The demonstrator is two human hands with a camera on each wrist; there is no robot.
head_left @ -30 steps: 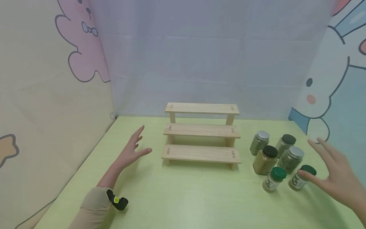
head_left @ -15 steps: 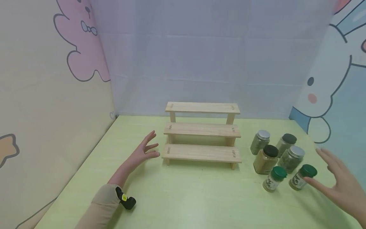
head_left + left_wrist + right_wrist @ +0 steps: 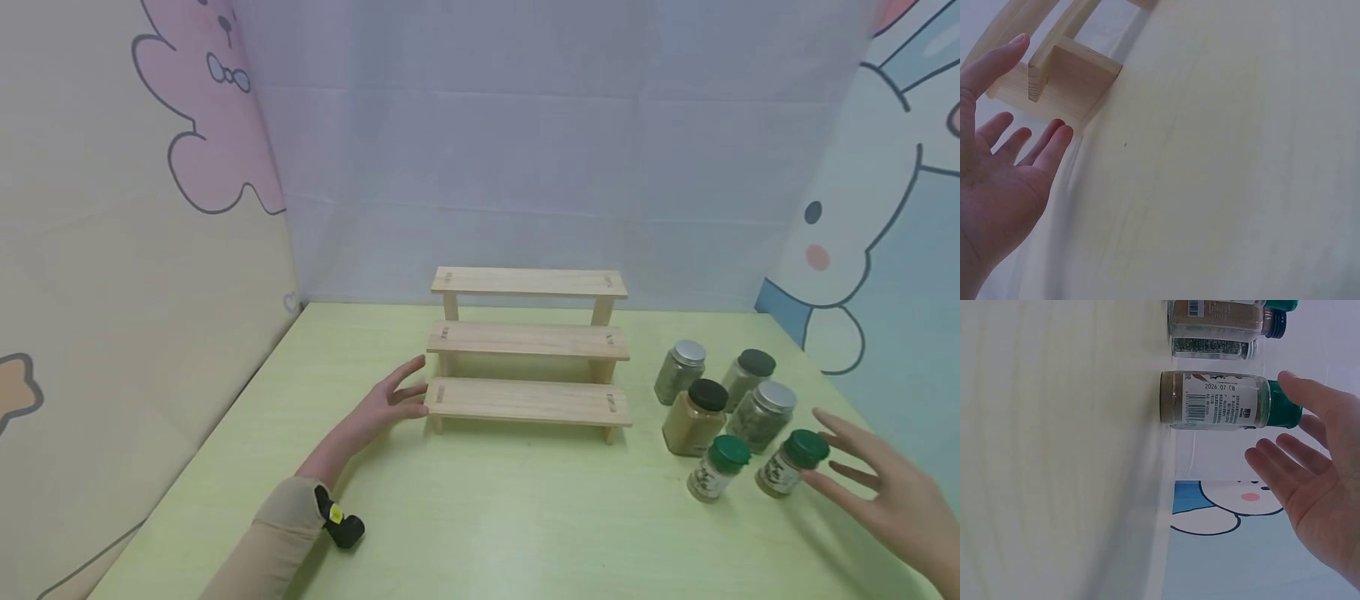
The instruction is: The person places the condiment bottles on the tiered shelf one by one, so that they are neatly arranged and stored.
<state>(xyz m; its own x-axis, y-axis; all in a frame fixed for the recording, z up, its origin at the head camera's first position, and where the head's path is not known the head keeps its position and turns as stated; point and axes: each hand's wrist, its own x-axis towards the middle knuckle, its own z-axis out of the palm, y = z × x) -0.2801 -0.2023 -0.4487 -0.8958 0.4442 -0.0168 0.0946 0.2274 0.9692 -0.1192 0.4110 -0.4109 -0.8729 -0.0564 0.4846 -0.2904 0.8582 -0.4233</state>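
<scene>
My left hand [image 3: 382,414] is at the left end of the lowest step of a three-tier wooden shelf [image 3: 525,402], fingers spread and holding nothing. In the left wrist view, the fingers of this hand [image 3: 1010,169] are in front of the shelf's end; whether they touch it I cannot tell. My right hand [image 3: 885,496] is just right of a green-capped spice jar [image 3: 791,465], thumb and fingers apart. In the right wrist view the thumb lies close to the green cap [image 3: 1284,405] of that upright jar; contact is unclear.
Left of that jar stands another green-capped spice jar [image 3: 717,468]. Behind them are a black-capped jar [image 3: 694,421], a silver-capped jar [image 3: 761,419], another silver-capped jar [image 3: 679,375] and a dark-capped jar [image 3: 746,379]. Cartoon-printed sheets and a pale cloth [image 3: 525,167] surround the table [image 3: 487,517].
My left hand has moved right, up to the shelf's left end. The right hand has come lower beside the green-capped spice jar. Shelf and jars stay in place.
</scene>
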